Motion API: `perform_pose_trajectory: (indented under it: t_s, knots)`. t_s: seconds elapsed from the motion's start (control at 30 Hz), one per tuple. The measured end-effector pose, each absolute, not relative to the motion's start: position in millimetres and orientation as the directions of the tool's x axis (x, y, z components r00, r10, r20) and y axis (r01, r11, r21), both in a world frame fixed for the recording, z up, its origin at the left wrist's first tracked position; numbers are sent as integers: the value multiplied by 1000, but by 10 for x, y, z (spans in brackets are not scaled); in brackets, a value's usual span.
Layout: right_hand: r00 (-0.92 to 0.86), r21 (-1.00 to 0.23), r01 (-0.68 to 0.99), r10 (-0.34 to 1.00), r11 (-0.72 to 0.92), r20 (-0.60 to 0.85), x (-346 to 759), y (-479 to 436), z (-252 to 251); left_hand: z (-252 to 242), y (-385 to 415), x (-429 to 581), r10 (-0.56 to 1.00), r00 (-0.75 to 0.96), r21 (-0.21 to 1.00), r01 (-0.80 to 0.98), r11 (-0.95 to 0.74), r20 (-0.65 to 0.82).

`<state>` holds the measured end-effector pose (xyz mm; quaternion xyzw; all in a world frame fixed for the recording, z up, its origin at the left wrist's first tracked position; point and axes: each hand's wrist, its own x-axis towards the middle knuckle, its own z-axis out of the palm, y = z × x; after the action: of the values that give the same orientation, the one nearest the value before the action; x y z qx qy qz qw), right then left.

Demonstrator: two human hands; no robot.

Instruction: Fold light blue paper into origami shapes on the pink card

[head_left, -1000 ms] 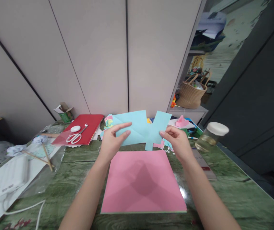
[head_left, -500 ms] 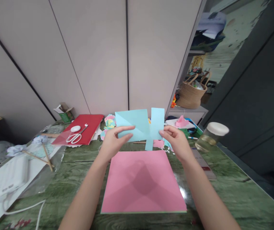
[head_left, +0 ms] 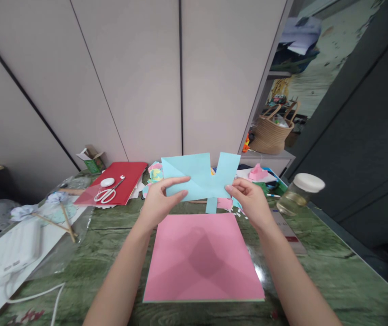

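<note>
Between my two hands I hold up a light blue piece of paper [head_left: 197,174], cut or folded into a wide left part and a narrower strip at the right, with a gap between them at the top. My left hand [head_left: 161,199] pinches the wide part between thumb and fingers. The right strip's lower edge is pinched by my right hand [head_left: 250,199]. Below the hands, a stack of square pink paper [head_left: 203,271] lies flat on the table, with the hands' shadow on it. A small blue strip [head_left: 211,205] shows just under the held paper.
Scissors [head_left: 105,195] and a round white object [head_left: 107,182] rest on a red folder [head_left: 131,174] at the left. At the right stands a lidded jar [head_left: 295,197] of pale liquid. Paper scraps [head_left: 226,203] lie behind the stack; a white cable [head_left: 34,296] runs at front left.
The right strip of the blue paper has tilted outward to the right, and the gap beside it has widened. Both hands stay nearly in place.
</note>
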<state>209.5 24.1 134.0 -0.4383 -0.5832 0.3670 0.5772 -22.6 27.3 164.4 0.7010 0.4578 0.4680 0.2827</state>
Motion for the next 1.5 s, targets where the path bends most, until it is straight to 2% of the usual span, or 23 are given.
perform_pose_trajectory:
  t_s: [0.27,0.47,0.53,0.6,0.63,0.8,0.93,1.0,1.03,1.1,1.17,1.3,1.4,1.5]
  knots:
    - [119,-928,124,924,350,364,2164,246,1385,1692,259,-257,897,82,825,365,-433,434]
    - [125,-932,174,932,317,340,2296,298,1324,1699,242,-252,914,85,848,347,-401,398]
    - [176,-928,241,927,285,330,2442,391,1213,1678,250,-260,928,125,863,341,-373,352]
    - [238,-881,441,924,171,298,2634,524,1049,1626,276,-259,934,203,884,313,-347,294]
    - [266,-868,481,923,123,278,2736,598,954,1586,296,-250,934,244,901,285,-327,262]
    - [377,-779,624,899,-69,223,3130,834,527,1214,369,-136,913,399,985,102,-137,86]
    - [412,-669,735,853,-105,319,3078,653,441,795,287,-58,837,534,980,-69,189,-124]
    - [215,-536,843,885,46,414,2897,422,479,603,207,-49,777,587,925,-118,360,-228]
    - [75,-526,832,902,179,425,2781,286,508,522,165,-51,758,592,895,-133,427,-274]
    - [-182,-568,730,909,381,375,2539,16,563,394,90,-65,720,609,846,-145,513,-333]
    - [-375,-628,626,884,462,277,2347,-191,588,309,42,-83,709,630,843,-154,515,-318]
    - [-431,-756,523,887,394,165,2227,-305,509,233,22,-98,697,657,913,-29,406,-289]
    - [-428,-790,506,896,346,119,2253,-255,408,228,15,-75,686,672,948,84,306,-281]
    - [-474,-804,486,876,343,88,2265,-247,343,241,-20,-36,675,676,937,68,343,-296]
